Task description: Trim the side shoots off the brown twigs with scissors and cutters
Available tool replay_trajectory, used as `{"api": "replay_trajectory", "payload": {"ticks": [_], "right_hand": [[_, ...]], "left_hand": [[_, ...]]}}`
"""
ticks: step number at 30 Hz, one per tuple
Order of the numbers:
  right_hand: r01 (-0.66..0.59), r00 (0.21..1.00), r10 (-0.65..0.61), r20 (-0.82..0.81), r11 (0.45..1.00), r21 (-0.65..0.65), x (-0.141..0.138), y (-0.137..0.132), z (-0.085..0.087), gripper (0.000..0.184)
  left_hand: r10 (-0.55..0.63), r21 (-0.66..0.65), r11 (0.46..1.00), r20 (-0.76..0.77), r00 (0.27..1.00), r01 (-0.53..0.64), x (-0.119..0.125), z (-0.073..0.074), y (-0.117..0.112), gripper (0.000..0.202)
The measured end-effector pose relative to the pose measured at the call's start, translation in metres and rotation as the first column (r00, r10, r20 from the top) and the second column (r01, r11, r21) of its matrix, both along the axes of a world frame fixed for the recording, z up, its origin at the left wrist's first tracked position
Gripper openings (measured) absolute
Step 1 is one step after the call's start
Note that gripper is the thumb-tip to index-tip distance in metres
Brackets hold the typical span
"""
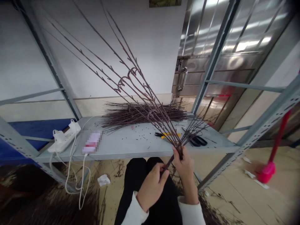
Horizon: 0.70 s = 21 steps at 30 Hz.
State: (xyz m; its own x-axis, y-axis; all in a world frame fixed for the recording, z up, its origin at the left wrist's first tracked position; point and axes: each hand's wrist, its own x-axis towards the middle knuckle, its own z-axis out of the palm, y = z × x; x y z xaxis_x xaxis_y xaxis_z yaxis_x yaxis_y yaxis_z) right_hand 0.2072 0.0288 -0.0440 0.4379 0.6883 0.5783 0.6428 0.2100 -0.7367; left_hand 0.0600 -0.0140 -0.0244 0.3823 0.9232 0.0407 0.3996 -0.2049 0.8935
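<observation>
Two hands together: right hand (185,165) clamped on one twig bundle (164,128), left hand (152,187) pinching its lower stems (from here, tips run forward-left, away).

The lower part of the bundle of twigs (159,115) disappears inside the right hand (185,165), the flat device (92,142) on the metal shelf (131,150) is pixelated beyond recognition, and the top edge cuts off a wall picture (165,3) and the steel door (217,62).
</observation>
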Motion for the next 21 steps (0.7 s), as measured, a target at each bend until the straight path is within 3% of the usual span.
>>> {"api": "replay_trajectory", "payload": {"ticks": [3,6,12,15,18,21], "right_hand": [[0.005,1.000,-0.005,0.005,0.999,-0.031,-0.004,-0.004,0.007,0.042],[0.018,0.997,-0.024,-0.069,0.997,-0.078,-0.006,-0.008,0.014,0.047],[-0.030,0.968,-0.008,-0.249,0.988,-0.149,0.005,-0.012,0.019,0.050],[-0.130,0.904,0.082,-0.420,0.988,-0.086,0.006,-0.013,0.022,0.049],[-0.262,0.783,0.224,-0.580,0.965,0.018,0.006,-0.016,0.029,0.048],[-0.292,0.740,0.259,-0.620,0.955,0.050,0.008,-0.020,0.035,0.045]], "left_hand": [[-0.054,-0.043,0.998,-0.105,0.993,0.050,0.004,-0.016,-0.012,0.030],[0.010,0.018,1.000,-0.165,0.986,-0.007,0.009,-0.026,-0.021,0.033],[0.090,0.147,0.987,-0.125,0.988,-0.071,0.028,-0.046,-0.027,0.031],[0.118,0.203,0.976,-0.164,0.979,-0.083,0.038,-0.056,-0.023,0.029],[0.121,0.231,0.970,-0.191,0.974,-0.075,0.046,-0.060,-0.015,0.027],[0.090,0.239,0.970,-0.178,0.980,-0.045,0.050,-0.061,-0.008,0.027]]}}
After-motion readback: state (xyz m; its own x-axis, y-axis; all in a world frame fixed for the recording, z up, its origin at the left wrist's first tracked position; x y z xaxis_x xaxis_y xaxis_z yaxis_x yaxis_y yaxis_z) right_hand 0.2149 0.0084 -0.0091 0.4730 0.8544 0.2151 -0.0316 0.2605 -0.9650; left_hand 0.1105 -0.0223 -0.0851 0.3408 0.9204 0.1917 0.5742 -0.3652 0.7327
